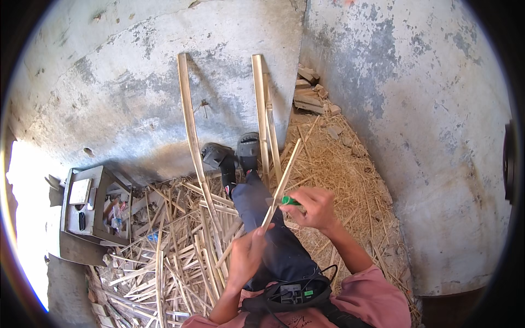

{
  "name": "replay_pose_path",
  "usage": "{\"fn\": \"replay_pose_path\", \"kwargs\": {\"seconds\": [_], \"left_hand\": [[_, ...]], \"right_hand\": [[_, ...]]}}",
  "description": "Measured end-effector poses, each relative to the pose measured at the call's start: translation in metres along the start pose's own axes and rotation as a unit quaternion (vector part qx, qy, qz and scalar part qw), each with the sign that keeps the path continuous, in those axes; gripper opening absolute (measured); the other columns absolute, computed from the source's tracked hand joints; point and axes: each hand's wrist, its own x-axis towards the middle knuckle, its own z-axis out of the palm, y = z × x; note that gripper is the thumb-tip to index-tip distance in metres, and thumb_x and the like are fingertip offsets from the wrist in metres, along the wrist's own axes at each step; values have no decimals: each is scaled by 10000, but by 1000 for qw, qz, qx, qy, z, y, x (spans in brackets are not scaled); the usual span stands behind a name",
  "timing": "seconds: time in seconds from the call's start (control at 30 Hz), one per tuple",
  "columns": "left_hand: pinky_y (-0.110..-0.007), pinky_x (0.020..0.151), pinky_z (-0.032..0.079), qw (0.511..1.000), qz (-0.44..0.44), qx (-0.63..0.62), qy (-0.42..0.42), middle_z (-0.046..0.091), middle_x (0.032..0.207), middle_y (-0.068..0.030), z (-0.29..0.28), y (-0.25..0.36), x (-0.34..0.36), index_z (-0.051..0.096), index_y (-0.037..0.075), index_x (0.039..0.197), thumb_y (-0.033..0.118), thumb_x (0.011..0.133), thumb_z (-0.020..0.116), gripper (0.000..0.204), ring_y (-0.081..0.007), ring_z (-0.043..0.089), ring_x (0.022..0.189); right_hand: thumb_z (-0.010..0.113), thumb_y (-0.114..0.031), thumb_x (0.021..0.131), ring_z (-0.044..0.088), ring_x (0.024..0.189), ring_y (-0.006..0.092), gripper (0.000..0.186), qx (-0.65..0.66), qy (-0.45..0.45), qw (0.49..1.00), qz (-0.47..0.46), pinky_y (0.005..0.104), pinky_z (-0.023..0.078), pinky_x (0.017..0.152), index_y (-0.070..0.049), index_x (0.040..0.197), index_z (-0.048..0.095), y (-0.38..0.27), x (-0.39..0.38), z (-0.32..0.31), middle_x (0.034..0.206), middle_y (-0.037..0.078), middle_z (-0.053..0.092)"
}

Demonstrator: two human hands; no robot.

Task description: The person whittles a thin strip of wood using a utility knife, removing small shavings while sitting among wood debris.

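My left hand (pixel 247 254) grips a pale split bamboo strip (pixel 291 163) that slants up and away over my legs. My right hand (pixel 311 208) is closed on the green handle of a knife (pixel 290 201), whose blade sits against the strip a little above my left hand. My outstretched legs (pixel 254 218) are in dark trousers, with both dark shoes (pixel 248 146) near the foot of the wall.
Long strips (pixel 191 120) lean on the weathered wall (pixel 126 76). Many loose strips (pixel 164 268) lie at the left beside an open box (pixel 95 202) with odd items. Straw shavings (pixel 344 197) cover the right floor; wood pieces (pixel 309 98) are piled in the corner.
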Motion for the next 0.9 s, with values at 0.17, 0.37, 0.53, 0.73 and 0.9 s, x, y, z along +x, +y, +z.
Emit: {"fn": "replay_pose_path", "kwargs": {"seconds": [0.17, 0.37, 0.53, 0.73, 0.9], "left_hand": [[-257, 520, 315, 997, -61, 7, -37, 416, 677, 58, -14, -19, -28, 730, -12, 1336, 259, 1187, 431, 431, -33, 381, 581], [-200, 484, 316, 961, -198, -186, -47, 416, 692, 72, -51, -52, -49, 660, -62, 1355, 396, 1194, 402, 551, -22, 346, 523], [-205, 482, 309, 955, -178, -226, -74, 427, 730, 65, -51, -65, -23, 617, -75, 1400, 404, 1184, 438, 555, -24, 363, 532], [-232, 565, 362, 989, -68, -128, -9, 526, 769, 50, -22, -32, 4, 698, -43, 1365, 248, 1128, 615, 384, -33, 457, 642], [-311, 651, 449, 987, 96, 60, 110, 638, 804, -61, -3, -3, 10, 723, -71, 1291, 131, 1038, 728, 325, -130, 574, 732]], "right_hand": [[606, -519, 1076, 517, 513, 129, 478, -57, 47, 962, 264, 324, 411, 476, -80, 1097, 793, 82, 7, -17, 673, -3, 647], [538, -527, 1111, 495, 589, 102, 541, -10, 105, 928, 358, 312, 384, 524, -36, 1148, 760, 152, -18, -65, 682, -21, 569], [593, -547, 1080, 545, 646, 151, 524, 106, -37, 935, 337, 335, 426, 587, -38, 1096, 716, 87, -45, -19, 771, 30, 632], [815, -363, 950, 720, 692, 270, 341, 136, -103, 979, 114, 388, 542, 613, -52, 1068, 737, -12, -20, 3, 838, 103, 714], [833, -354, 930, 725, 668, 272, 328, 122, -89, 987, 60, 370, 548, 589, -45, 1001, 750, -25, -12, 7, 830, 64, 728]]}}
